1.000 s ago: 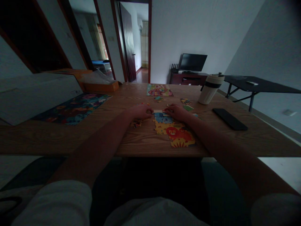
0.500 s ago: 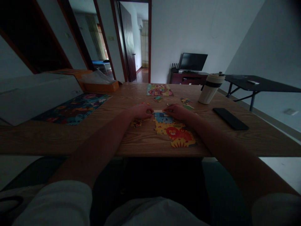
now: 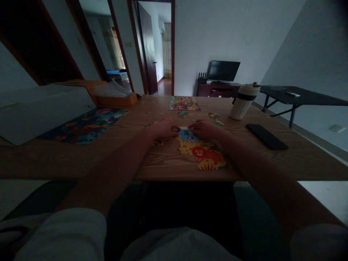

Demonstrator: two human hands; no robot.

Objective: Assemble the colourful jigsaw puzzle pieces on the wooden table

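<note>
Both forearms converge over the partly assembled puzzle, left hand and right hand curled at its far edge, their grip indiscernible in dim light.

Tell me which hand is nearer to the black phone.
Right: the right hand is at the puzzle, left of the phone; the left hand is farther left, by the puzzle's left edge.

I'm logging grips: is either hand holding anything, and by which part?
It can't be told: left hand and right hand are at the far edge of the puzzle, too dim to show a grip.
</note>
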